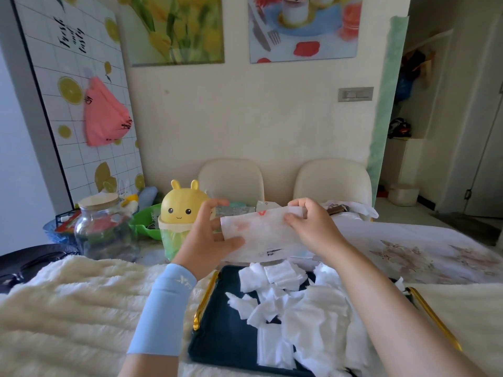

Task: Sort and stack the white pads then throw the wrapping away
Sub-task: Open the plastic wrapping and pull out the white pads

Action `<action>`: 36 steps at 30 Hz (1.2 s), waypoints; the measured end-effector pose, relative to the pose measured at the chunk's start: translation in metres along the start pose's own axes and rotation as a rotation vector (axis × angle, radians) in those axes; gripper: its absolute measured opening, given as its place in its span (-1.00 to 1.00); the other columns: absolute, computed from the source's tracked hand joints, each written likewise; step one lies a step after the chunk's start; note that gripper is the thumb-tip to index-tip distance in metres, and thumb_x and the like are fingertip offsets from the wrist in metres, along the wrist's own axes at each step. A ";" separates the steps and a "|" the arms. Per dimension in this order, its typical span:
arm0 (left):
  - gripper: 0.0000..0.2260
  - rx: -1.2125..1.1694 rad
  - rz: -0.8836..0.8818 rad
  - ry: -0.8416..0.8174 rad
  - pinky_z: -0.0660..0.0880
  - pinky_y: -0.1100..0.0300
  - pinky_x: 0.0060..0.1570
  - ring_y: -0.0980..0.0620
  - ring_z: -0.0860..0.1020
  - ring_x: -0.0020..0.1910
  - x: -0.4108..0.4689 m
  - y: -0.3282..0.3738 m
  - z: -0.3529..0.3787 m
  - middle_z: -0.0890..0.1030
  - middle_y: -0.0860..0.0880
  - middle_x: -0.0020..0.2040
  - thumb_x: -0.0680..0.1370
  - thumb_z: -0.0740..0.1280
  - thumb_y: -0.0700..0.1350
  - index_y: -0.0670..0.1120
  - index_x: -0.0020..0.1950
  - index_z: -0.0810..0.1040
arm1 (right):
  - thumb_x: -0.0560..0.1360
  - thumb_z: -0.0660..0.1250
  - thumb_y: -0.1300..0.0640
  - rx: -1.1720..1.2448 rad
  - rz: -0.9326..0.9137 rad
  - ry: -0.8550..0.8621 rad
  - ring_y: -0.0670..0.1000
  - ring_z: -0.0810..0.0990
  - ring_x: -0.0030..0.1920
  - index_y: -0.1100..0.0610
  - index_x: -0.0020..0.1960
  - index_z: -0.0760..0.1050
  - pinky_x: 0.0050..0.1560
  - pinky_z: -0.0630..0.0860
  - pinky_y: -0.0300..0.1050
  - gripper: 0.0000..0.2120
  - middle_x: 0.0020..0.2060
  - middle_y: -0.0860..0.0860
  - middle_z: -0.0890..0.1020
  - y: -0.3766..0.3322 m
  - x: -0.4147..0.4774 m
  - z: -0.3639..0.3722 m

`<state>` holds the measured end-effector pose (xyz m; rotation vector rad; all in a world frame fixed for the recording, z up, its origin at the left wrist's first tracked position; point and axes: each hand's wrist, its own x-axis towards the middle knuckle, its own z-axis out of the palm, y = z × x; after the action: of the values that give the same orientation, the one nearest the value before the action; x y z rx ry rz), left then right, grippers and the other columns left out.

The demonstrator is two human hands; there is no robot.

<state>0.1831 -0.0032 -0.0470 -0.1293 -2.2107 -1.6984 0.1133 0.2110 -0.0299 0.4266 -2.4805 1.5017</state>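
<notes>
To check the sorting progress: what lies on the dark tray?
An unsorted heap of white pads lies on the tray, covering its middle and right. What is under the heap cannot be seen. The left hand and right hand hold the wrapping.

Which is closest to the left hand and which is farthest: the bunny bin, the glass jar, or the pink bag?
From the left hand, gripping the wrapper:
1. Bunny bin, right beside it, to the left.
2. Glass jar, farther left on the table.
3. Pink bag, hanging high on the board behind.
</notes>
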 end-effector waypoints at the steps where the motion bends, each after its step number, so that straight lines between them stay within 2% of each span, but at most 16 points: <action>1: -0.46 0.052 0.011 0.031 0.65 -0.14 -0.23 -0.16 0.66 -0.06 0.003 -0.002 -0.001 0.58 -0.04 0.11 0.46 0.45 -0.33 0.32 0.05 0.41 | 0.60 0.32 0.01 0.007 0.032 -0.067 -0.05 0.43 0.16 -0.02 0.41 0.35 0.01 0.36 -0.17 -0.60 0.20 -0.12 0.45 -0.004 0.006 0.001; 3: -0.59 0.150 0.007 0.079 0.65 -0.11 -0.21 -0.23 0.63 -0.11 0.011 -0.007 -0.004 0.60 -0.03 0.07 0.48 0.43 -0.30 0.27 -0.06 0.52 | 0.57 0.32 -0.07 0.046 0.113 -0.249 -0.04 0.36 0.24 -0.13 0.55 0.12 0.12 0.36 -0.10 -0.37 0.29 -0.11 0.30 -0.009 0.014 0.003; 5: -0.67 0.239 -0.022 0.063 0.60 0.20 -0.28 -0.10 0.57 -0.22 0.020 -0.012 -0.009 0.60 0.03 -0.02 0.51 0.42 -0.25 0.24 -0.04 0.61 | 0.50 0.38 -0.02 -0.053 0.092 -0.330 0.00 0.50 0.12 -0.18 0.53 0.06 -0.05 0.53 -0.12 -0.27 0.29 -0.06 0.37 -0.011 0.024 0.006; 6: -0.67 0.268 -0.043 0.043 0.54 0.31 -0.26 0.01 0.53 -0.21 0.025 -0.016 -0.011 0.57 0.07 -0.05 0.51 0.43 -0.23 0.23 0.05 0.61 | 0.50 0.39 0.06 -0.116 0.054 -0.323 0.00 0.55 -0.01 -0.16 0.50 0.09 -0.18 0.58 -0.14 -0.30 0.23 -0.01 0.41 -0.009 0.030 0.008; 7: -0.64 0.293 -0.068 0.014 0.53 0.33 -0.17 0.05 0.54 -0.13 0.030 -0.019 -0.013 0.56 0.08 -0.02 0.50 0.45 -0.21 0.22 0.16 0.58 | 0.50 0.40 0.14 -0.170 0.016 -0.294 0.00 0.55 -0.10 -0.14 0.45 0.13 -0.23 0.62 -0.10 -0.34 0.16 0.02 0.43 -0.008 0.036 0.011; 9: -0.48 0.392 -0.133 -0.068 0.56 0.18 0.08 0.00 0.56 0.07 0.042 -0.025 -0.012 0.56 0.02 0.13 0.46 0.49 -0.15 0.15 0.37 0.48 | 0.50 0.42 0.20 -0.242 -0.026 -0.237 0.02 0.52 -0.16 -0.13 0.31 0.22 -0.13 0.61 0.05 -0.46 0.11 0.10 0.48 -0.002 0.053 0.020; 11: -0.35 0.538 -0.191 -0.134 0.53 0.12 0.16 -0.07 0.54 0.16 0.054 -0.031 -0.008 0.52 -0.04 0.23 0.44 0.51 -0.14 0.04 0.49 0.37 | 0.51 0.44 0.18 -0.329 -0.045 -0.257 0.02 0.50 -0.09 -0.06 0.25 0.36 -0.14 0.49 -0.03 -0.59 0.16 0.09 0.51 0.004 0.069 0.029; 14: -0.42 0.730 -0.223 -0.178 0.43 0.24 0.14 -0.10 0.47 0.26 0.074 -0.045 0.003 0.47 -0.05 0.33 0.45 0.47 -0.17 -0.06 0.45 0.39 | 0.57 0.40 0.13 -0.527 -0.075 -0.366 0.06 0.51 0.19 0.08 0.31 0.52 0.04 0.37 -0.18 -0.68 0.31 0.07 0.51 0.012 0.088 0.049; 17: -0.45 0.886 -0.304 -0.236 0.46 0.18 0.16 -0.11 0.48 0.22 0.087 -0.065 0.011 0.47 -0.09 0.31 0.48 0.42 -0.10 -0.11 0.45 0.38 | 0.57 0.37 0.06 -0.740 -0.069 -0.470 0.18 0.46 0.31 0.14 0.36 0.50 0.27 0.42 -0.04 -0.61 0.36 0.15 0.45 0.021 0.096 0.070; 19: -0.45 1.007 -0.371 -0.301 0.46 0.14 0.19 -0.14 0.46 0.28 0.092 -0.075 0.015 0.45 -0.11 0.35 0.53 0.38 -0.03 -0.10 0.48 0.35 | 0.54 0.37 0.02 -0.923 -0.088 -0.529 0.22 0.41 0.29 0.12 0.31 0.51 0.23 0.42 0.05 -0.62 0.30 0.13 0.41 0.029 0.097 0.082; 21: -0.47 1.116 -0.377 -0.349 0.43 0.08 0.28 -0.17 0.38 0.37 0.097 -0.083 0.016 0.40 -0.11 0.41 0.54 0.36 0.00 -0.05 0.49 0.35 | 0.55 0.35 0.04 -0.977 -0.134 -0.550 0.22 0.43 0.25 0.12 0.23 0.52 0.11 0.41 0.00 -0.71 0.23 0.12 0.42 0.036 0.098 0.091; 22: -0.49 1.154 -0.343 -0.356 0.41 0.06 0.31 -0.17 0.36 0.39 0.100 -0.085 0.017 0.39 -0.10 0.42 0.55 0.35 -0.01 -0.03 0.48 0.36 | 0.57 0.33 0.05 -0.965 -0.136 -0.574 0.22 0.46 0.24 0.13 0.26 0.52 0.11 0.44 0.01 -0.70 0.24 0.12 0.45 0.039 0.099 0.096; 25: -0.56 1.148 -0.298 -0.391 0.43 0.08 0.28 -0.14 0.42 0.37 0.108 -0.087 0.018 0.42 -0.09 0.42 0.58 0.30 -0.10 -0.06 0.47 0.39 | 0.64 0.24 0.04 -0.905 -0.080 -0.659 0.22 0.51 0.28 0.14 0.43 0.44 0.26 0.50 0.11 -0.61 0.34 0.17 0.50 0.043 0.102 0.111; 29: -0.60 1.153 -0.362 -0.536 0.40 0.09 0.27 -0.13 0.47 0.31 0.112 -0.093 0.025 0.48 -0.10 0.38 0.67 0.13 0.01 -0.11 0.47 0.37 | 0.65 0.22 0.16 -0.984 -0.026 -0.741 0.22 0.52 0.28 0.21 0.49 0.37 0.27 0.50 0.04 -0.58 0.38 0.20 0.49 0.052 0.107 0.135; 32: -0.60 1.155 -0.421 -0.580 0.44 0.09 0.19 -0.13 0.51 0.26 0.115 -0.103 0.025 0.50 -0.10 0.35 0.66 0.20 0.03 -0.10 0.44 0.40 | 0.62 0.24 0.14 -1.090 0.008 -0.849 0.22 0.49 0.32 0.14 0.58 0.23 0.28 0.49 0.03 -0.46 0.44 0.17 0.41 0.059 0.112 0.147; 36: -0.55 1.139 -0.449 -0.597 0.56 0.04 0.10 -0.17 0.58 0.16 0.119 -0.108 0.025 0.53 -0.10 0.30 0.61 0.29 0.01 -0.05 0.48 0.34 | 0.65 0.20 0.14 -1.149 0.091 -0.988 0.20 0.44 0.35 0.14 0.55 0.26 0.32 0.41 -0.02 -0.53 0.44 0.13 0.38 0.068 0.117 0.159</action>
<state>0.0365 -0.0257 -0.1129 0.1882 -3.4876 -0.2793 -0.0245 0.0843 -0.1214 0.9157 -3.4889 -0.4851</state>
